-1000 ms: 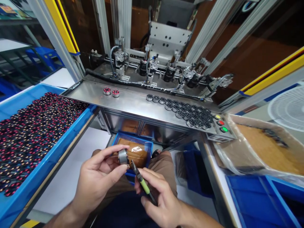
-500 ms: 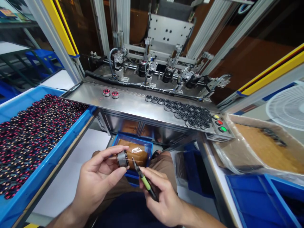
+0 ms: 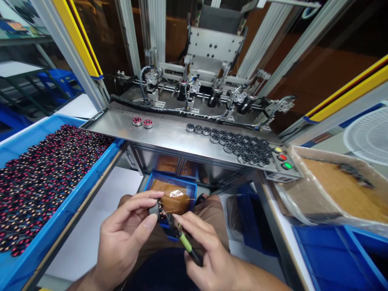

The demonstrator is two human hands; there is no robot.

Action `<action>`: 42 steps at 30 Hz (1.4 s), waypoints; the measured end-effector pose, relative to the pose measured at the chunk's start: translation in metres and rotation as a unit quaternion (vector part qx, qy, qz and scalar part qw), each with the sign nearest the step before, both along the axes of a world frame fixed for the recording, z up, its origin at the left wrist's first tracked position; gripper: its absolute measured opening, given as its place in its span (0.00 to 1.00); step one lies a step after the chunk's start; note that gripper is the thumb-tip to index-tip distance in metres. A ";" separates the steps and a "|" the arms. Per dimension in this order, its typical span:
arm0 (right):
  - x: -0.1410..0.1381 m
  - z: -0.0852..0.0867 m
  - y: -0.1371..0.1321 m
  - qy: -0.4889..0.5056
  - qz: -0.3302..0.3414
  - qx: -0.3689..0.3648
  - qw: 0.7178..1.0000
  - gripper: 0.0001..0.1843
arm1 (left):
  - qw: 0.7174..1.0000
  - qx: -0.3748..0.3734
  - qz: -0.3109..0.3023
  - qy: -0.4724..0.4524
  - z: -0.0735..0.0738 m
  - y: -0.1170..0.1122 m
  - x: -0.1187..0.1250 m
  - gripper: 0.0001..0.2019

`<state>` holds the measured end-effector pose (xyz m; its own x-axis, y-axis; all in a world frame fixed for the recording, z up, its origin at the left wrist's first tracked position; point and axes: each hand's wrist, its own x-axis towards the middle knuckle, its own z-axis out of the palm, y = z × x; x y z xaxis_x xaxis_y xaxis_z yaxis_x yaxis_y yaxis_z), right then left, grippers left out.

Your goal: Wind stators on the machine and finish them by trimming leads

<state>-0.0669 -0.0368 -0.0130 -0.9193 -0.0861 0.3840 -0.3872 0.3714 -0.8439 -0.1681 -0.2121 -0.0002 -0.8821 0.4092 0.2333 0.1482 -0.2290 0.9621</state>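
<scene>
My left hand [image 3: 125, 232] pinches a small round motor stator [image 3: 154, 210] between thumb and fingers. The stator's copper-wound face is turned towards my right hand, and thin wire ends stick out of it. In my right hand [image 3: 209, 246] are slim wire nippers [image 3: 185, 241] with black and green handles. Their tips are at or very close to the stator's wound face; whether they touch it I cannot tell. Two red-wound stators [image 3: 142, 122] stand on the left part of the metal ledge [image 3: 169, 139], and several dark stators [image 3: 242, 145] are grouped on its right.
A blue tray [image 3: 104, 165] full of stators lies to the left. Beneath my hands is a blue bin [image 3: 194, 190] with brown plastic-wrapped contents. Machine fixtures [image 3: 188, 89] line the back. Push buttons [image 3: 282, 157], a plastic-lined box [image 3: 342, 182] and blue crates [image 3: 321, 242] are at right.
The nippers have come left to the stator's face. The stator has been turned slightly in my left hand, so its copper windings show more. The whole view has shifted a little.
</scene>
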 end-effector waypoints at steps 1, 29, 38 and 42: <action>-0.001 0.000 0.000 0.003 -0.001 -0.001 1.000 0.46 | 1.000 0.000 -0.001 0.005 0.000 0.000 0.000 0.14; 0.001 0.002 -0.004 -0.005 -0.017 0.006 1.000 0.45 | 1.000 -0.016 -0.010 0.006 -0.001 -0.003 0.005 0.15; 0.001 0.006 -0.005 0.015 -0.037 0.020 0.999 0.46 | 0.999 -0.025 -0.007 0.025 0.001 -0.005 0.008 0.15; 0.002 0.004 -0.005 0.010 -0.033 0.013 0.999 0.46 | 0.999 -0.024 -0.012 0.020 0.001 -0.004 0.006 0.15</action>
